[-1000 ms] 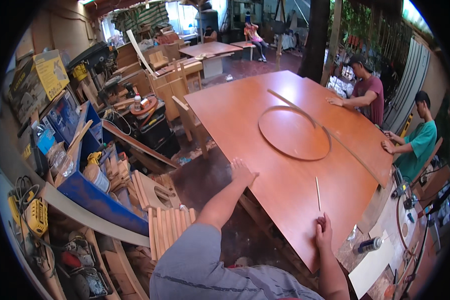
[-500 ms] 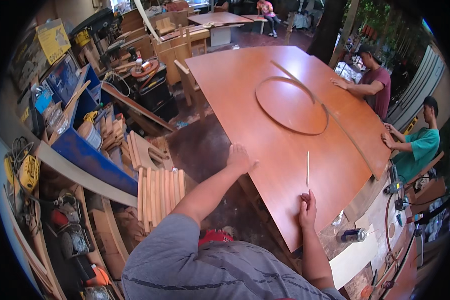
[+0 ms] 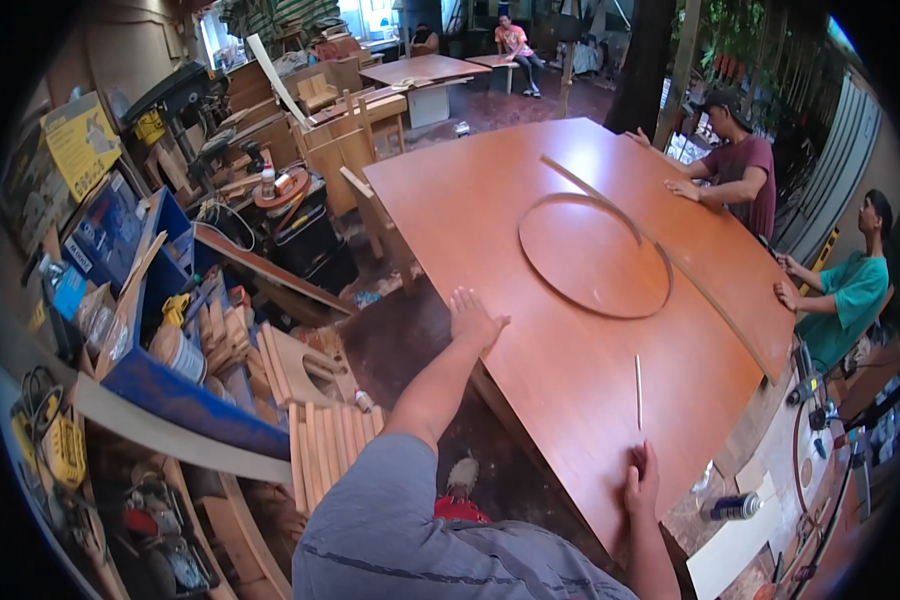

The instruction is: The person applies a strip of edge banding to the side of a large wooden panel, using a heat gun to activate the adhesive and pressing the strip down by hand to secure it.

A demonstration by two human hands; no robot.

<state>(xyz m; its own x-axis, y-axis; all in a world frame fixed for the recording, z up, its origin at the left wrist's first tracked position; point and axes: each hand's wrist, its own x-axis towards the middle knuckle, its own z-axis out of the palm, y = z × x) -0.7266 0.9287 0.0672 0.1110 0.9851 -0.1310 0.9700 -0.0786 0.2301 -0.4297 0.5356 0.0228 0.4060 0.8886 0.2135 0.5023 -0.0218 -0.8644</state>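
Note:
My left hand (image 3: 473,322) rests with spread fingers on the near left edge of a large reddish-brown wood panel (image 3: 540,370). Low on the panel, my right hand (image 3: 640,478) rests loosely curled with fingers apart and nothing visible in it. Just beyond it lies a thin pale stick (image 3: 638,392). A wooden hoop (image 3: 522,250) and a long narrow strip (image 3: 720,310) lie on the panel's far part. At the right, co-workers in maroon (image 3: 735,180) and teal (image 3: 838,305) have their hands on the far edge.
A blue bin (image 3: 170,400) of wood pieces, stacked slats (image 3: 335,445) and yellow tools (image 3: 65,450) crowd the left. A spray can (image 3: 730,507) lies right of the panel. Behind stand chairs, a tree trunk (image 3: 640,70) and another table (image 3: 420,70) with people near it.
The view dipped and came partly back up, shifting the scene. My hands keep much the same places on the panel. The maroon-shirted co-worker's farther hand is now raised beyond the edge.

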